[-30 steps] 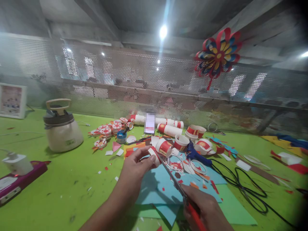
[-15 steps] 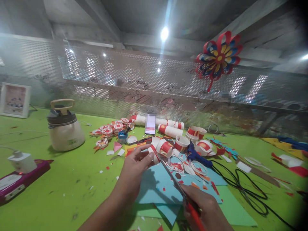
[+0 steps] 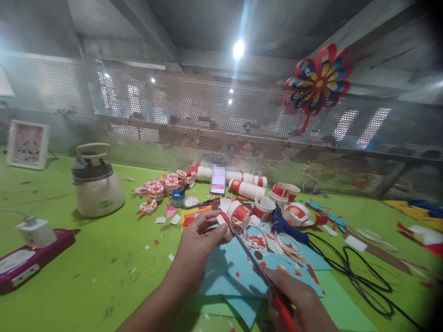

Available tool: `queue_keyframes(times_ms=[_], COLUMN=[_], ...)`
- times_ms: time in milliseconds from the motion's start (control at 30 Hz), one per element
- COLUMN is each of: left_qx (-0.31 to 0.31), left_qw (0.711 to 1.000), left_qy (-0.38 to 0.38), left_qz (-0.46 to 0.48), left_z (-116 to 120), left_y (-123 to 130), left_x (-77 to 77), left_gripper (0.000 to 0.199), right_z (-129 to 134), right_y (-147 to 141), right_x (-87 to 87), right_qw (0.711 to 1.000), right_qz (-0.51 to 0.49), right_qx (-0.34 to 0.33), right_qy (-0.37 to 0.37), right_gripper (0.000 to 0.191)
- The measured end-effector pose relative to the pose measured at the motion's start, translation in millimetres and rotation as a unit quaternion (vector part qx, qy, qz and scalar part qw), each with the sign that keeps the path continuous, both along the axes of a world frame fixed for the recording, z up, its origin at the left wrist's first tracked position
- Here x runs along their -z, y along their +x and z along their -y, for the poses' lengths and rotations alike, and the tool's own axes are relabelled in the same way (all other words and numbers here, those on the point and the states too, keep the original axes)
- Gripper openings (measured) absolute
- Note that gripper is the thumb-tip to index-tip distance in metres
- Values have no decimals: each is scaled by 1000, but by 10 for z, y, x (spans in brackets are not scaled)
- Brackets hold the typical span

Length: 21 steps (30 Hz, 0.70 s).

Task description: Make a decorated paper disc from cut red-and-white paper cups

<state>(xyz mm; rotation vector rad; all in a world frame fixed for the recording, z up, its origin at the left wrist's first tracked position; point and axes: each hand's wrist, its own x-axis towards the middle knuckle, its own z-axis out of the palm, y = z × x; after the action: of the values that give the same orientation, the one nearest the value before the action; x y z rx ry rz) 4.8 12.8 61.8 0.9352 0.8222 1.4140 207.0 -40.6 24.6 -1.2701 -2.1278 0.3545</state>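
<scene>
Evidently, curved red-and-white paper piece [image 3: 227, 224] in pinching left hand [image 3: 196, 242], slim metal-bladed scissors [image 3: 252, 259] in curled right hand [image 3: 296, 291]

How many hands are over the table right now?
2: the left hand holds a red-and-white cup piece; the right hand holds the red-handled scissors. Some of its fingers are hidden.

Left hand [image 3: 194, 246] pinching red-white paper piece [image 3: 228, 224]; right hand [image 3: 300, 295] holding red-handled scissors [image 3: 256, 266].
</scene>
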Motion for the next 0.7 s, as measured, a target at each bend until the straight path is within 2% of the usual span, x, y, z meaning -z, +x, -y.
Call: queue_keyframes(times_ms=[233, 700], left_qx=[2, 13], left_qw=[1000, 1000], left_qy=[-3, -17], left_qz=[-14, 20], left_z=[-7, -2], left_y=[2, -26], left_x=[9, -53], left_gripper=[40, 43], right_z=[0, 28], right_y=[-28, -57], right_x=[91, -52], right_qw=[998, 999], right_qz=[-37, -33], right_qx=[30, 16], right_qy=[41, -15], right_gripper=[37, 36])
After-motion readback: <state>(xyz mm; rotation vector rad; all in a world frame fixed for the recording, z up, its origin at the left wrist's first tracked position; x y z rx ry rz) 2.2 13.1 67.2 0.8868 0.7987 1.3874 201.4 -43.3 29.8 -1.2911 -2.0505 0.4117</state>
